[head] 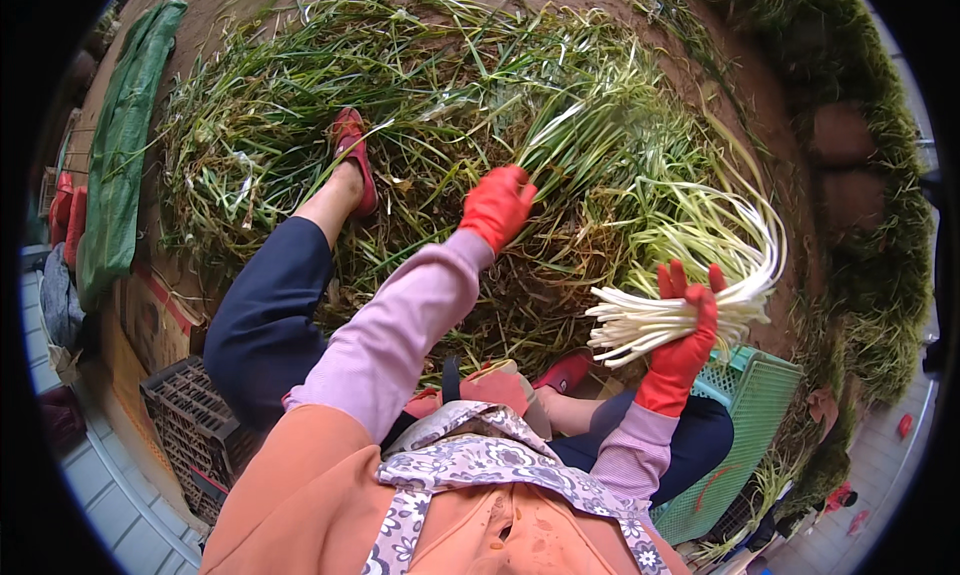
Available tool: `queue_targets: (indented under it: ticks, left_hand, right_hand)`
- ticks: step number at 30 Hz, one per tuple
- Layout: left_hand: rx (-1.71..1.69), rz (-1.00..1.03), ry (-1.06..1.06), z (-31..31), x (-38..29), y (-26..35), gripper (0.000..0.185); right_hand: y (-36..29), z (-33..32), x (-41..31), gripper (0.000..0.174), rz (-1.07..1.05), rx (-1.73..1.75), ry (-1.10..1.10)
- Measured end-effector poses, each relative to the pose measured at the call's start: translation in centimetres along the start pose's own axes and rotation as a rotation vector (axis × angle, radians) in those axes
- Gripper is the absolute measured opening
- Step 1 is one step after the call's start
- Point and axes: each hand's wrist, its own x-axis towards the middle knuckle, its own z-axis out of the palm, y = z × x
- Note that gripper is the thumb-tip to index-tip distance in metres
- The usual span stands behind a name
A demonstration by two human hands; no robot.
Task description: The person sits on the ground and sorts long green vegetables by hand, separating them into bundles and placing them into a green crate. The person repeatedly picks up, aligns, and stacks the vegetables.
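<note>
My right hand (686,335), in a red rubber glove, grips a bunch of long white-stemmed greens (652,320) that look like chives. Their cut-looking pale ends point left, while the stems curve up and over to yellow-green leaves. Farther forward, my left hand (499,207), in the same kind of glove, is at the edge of a clump of loose green leaves (577,140). Its fingers are curled and partly hidden, so I cannot tell whether it holds any of them. A wide heap of leaves and brown, withered trimmings (427,162) covers the ground before me.
A green plastic crate (750,432) stands by my right leg, a dark slatted crate (199,425) by my left. A folded green woven sack (131,140) lies at the left. Stacked greens (892,275) line the right edge. My red shoe (356,159) rests on the heap.
</note>
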Motion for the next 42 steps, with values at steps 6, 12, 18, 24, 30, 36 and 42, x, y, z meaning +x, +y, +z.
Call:
queue_targets:
  ticks: [6,12,18,24,30,36,42]
  left_hand:
    - [-0.059,-0.157,0.076,1.6,4.7,-4.1,0.027]
    - [-0.686,0.069,0.073,-2.6,-5.0,2.7,0.026]
    - [-0.803,0.134,-0.012,-1.9,-13.9,6.6,0.032]
    - [-0.807,0.172,0.060,-1.8,-16.4,8.1,0.026]
    - [-0.984,0.105,0.041,0.4,-17.0,8.9,0.020]
    - [-0.825,0.273,0.012,0.6,-18.1,9.3,0.021]
    - [-0.747,0.283,-0.159,-0.1,-17.7,9.4,0.018]
  right_hand:
    - [-2.0,-1.3,1.1,0.035,0.038,0.493,0.010]
    - [-0.5,0.7,0.7,0.030,0.163,0.355,-0.007]
    - [1.7,3.1,-2.5,0.033,0.386,-0.008,0.123]
    - [-0.5,2.7,-5.0,0.028,0.149,-0.257,0.398]
    - [-2.9,2.1,-6.7,0.026,0.164,-0.373,0.348]
    - [1.0,0.9,-6.7,0.020,0.373,-0.382,0.367]
    - [1.5,-0.6,-6.9,0.032,0.580,-0.100,0.081]
